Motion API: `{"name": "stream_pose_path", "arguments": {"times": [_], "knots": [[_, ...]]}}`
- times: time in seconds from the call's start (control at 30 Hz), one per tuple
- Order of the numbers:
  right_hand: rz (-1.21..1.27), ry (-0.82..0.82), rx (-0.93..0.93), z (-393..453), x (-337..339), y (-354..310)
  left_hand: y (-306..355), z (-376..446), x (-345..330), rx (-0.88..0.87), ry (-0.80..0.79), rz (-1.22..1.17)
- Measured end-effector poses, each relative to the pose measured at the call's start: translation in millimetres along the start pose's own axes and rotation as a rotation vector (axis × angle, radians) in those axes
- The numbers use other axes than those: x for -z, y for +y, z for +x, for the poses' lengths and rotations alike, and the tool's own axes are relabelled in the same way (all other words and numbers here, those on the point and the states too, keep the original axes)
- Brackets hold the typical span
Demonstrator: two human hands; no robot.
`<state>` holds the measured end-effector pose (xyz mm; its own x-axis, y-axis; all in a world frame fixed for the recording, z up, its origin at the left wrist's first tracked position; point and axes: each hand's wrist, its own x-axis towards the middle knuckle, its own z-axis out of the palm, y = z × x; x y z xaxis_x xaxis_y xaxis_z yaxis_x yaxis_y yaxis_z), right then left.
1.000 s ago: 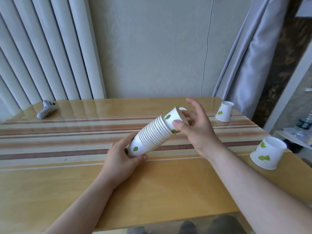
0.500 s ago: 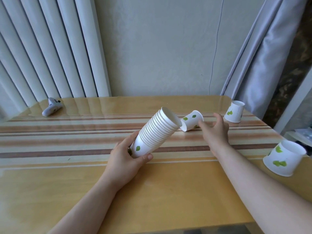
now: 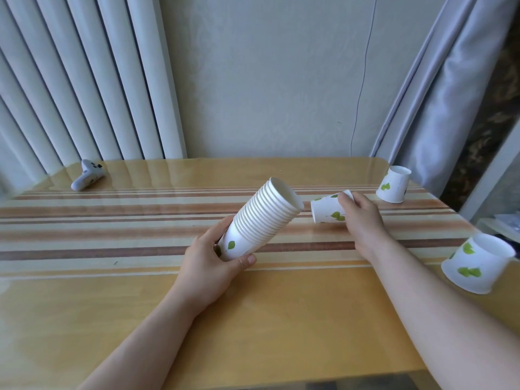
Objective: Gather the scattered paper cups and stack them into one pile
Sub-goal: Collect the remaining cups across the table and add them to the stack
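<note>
A stack of white paper cups point(image 3: 261, 218) with green leaf prints is tilted, its open mouth pointing up and right. My left hand point(image 3: 209, 260) grips the stack at its bottom end, just above the table. Right of the stack's mouth a single cup point(image 3: 326, 211) lies on its side, and my right hand point(image 3: 361, 220) closes on its narrow end. Two more cups stand upside down: one point(image 3: 394, 188) at the far right corner, one point(image 3: 478, 263) near the right edge.
The wooden table point(image 3: 281, 319) has striped bands across its middle. A white game controller point(image 3: 87, 178) lies at the far left. White radiator fins stand behind on the left, a grey curtain point(image 3: 439, 94) hangs at the right, and a thin cable runs down the wall.
My right hand left the stack's mouth, reached right to the cup lying on its side and has taken hold of it. The left hand keeps the stack in place.
</note>
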<state>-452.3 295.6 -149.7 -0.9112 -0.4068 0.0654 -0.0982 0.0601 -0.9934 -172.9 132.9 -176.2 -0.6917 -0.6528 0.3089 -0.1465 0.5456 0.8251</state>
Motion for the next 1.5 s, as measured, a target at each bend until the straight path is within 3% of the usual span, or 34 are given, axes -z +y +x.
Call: {"name": "stream_pose_path", "arguments": {"times": [0.13, 0.2, 0.5, 0.63, 0.8, 0.87, 1.0, 1.03, 1.27, 1.5], "knots": [[0.598, -0.088, -0.154, -22.4, 3.6, -26.9, 0.9, -0.7, -0.1, 0.004, 0.002, 0.001], [0.738, -0.140, -0.117, -34.8, 0.2, -45.8, 0.6, -1.5, -0.2, 0.006, 0.002, 0.013], [0.285, -0.336, 0.233, -74.9, -22.2, -67.9, 5.9, -4.7, 1.1, -0.036, -0.017, 0.109], [0.214, -0.315, 0.242, -77.4, -26.8, -65.3, 6.2, -6.0, 2.1, -0.050, -0.011, 0.134], [0.078, -0.527, 0.187, -88.2, -7.2, -61.9, 7.0, -7.5, 3.7, -0.014, -0.005, 0.116], [-0.104, -0.500, 0.194, -90.7, 11.5, -52.7, 8.3, -7.5, 4.6, 0.023, -0.021, 0.058], [-0.896, -0.347, 0.265, -85.1, 57.0, -5.4, 19.1, -0.6, 6.6, 0.091, -0.122, 0.072], [-0.990, -0.318, 0.281, -86.3, 64.1, 6.0, 25.2, 3.1, 5.4, 0.098, -0.158, 0.095], [-0.777, -0.119, 0.387, -93.4, 69.0, 20.6, 71.5, 17.6, -54.7, 0.086, -0.269, 0.078], [-0.593, -0.007, 0.292, -91.5, 81.9, 21.8, 88.0, 11.8, -114.1, 0.068, -0.122, 0.061]]}}
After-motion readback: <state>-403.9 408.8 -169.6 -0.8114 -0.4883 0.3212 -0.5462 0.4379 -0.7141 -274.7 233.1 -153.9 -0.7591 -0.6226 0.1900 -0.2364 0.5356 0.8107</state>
